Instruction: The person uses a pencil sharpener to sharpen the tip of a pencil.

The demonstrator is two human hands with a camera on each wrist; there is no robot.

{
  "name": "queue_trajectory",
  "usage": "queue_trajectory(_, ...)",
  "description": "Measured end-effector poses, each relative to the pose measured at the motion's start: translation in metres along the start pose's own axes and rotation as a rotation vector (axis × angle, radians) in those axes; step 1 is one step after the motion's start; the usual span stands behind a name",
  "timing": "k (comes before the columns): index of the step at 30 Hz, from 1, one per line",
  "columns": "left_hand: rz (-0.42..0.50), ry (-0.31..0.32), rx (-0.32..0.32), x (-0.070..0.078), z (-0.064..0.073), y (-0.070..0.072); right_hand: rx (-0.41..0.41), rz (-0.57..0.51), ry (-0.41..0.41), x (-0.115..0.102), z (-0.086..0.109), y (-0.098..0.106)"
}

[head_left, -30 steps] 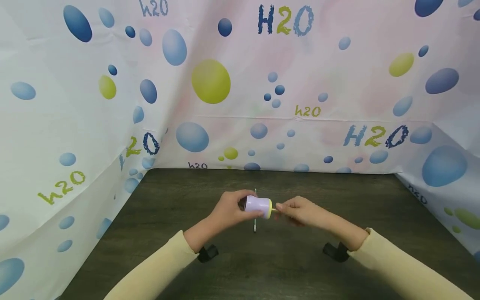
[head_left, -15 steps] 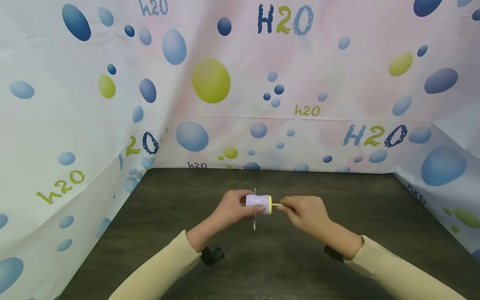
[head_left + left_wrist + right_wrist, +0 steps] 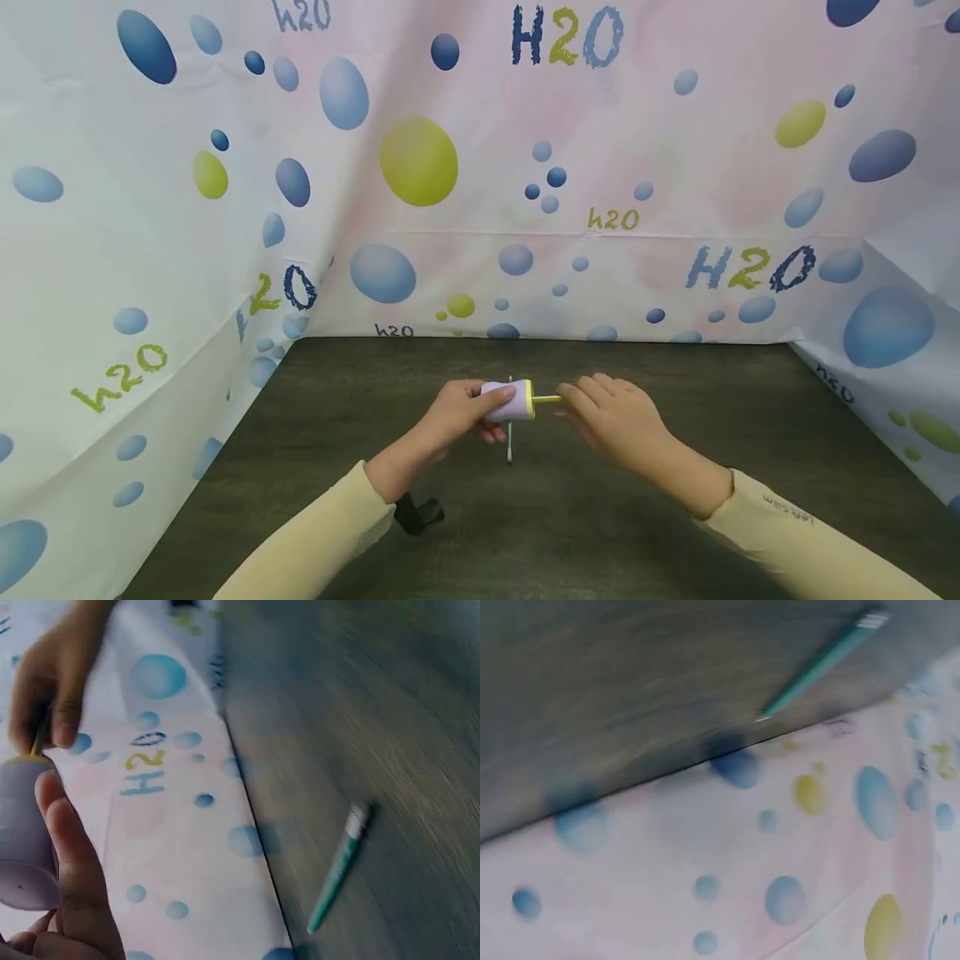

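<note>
My left hand (image 3: 452, 417) holds a lavender, barrel-shaped pencil sharpener (image 3: 521, 403) with a yellow rim, thumb laid along its side. It lies sideways above the table, rim toward the right. Out of the rim's middle comes a thin yellow pencil (image 3: 546, 399), whose outer end my right hand (image 3: 621, 422) pinches; the fingers cover that end. In the left wrist view the sharpener's round base (image 3: 26, 885) shows beside my extended finger. Beneath, on the table, lies a green pencil (image 3: 337, 874) with a silvery end, partly behind the sharpener in the head view. Neither hand appears in the right wrist view.
The dark wood-grain table (image 3: 600, 533) ends at a white backdrop (image 3: 675, 167) printed with bubbles and H2O lettering, which also rises at both sides. A black strap piece (image 3: 418, 514) sticks out under my left wrist.
My right hand has turned over around the pencil, its back now facing up, and shifted slightly right. The sharpener has moved a little up and left, with more of the pencil showing.
</note>
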State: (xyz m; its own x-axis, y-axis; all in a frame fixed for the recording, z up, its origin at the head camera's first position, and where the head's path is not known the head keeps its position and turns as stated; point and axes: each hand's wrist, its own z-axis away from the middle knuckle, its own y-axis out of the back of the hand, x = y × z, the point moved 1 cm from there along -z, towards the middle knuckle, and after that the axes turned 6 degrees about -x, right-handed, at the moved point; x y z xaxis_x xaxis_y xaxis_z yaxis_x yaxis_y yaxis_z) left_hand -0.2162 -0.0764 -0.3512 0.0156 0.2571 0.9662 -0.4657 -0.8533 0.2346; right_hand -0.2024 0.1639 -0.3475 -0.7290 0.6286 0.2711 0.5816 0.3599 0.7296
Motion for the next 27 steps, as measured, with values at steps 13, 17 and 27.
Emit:
queue_trajectory(13,-0.502,-0.344,0.027,0.001,0.003,-0.006,-0.594,-1.010,-0.484,0.006,-0.001,0.010)
queue_trajectory(17,-0.709,-0.535,0.051,-0.001,0.004,-0.007,-0.937,-1.479,-0.745,0.018,-0.001,0.009)
queue_trajectory(27,0.032,0.021,-0.032,-0.005,-0.009,-0.002,0.068,0.051,-0.005,0.005,0.005,0.001)
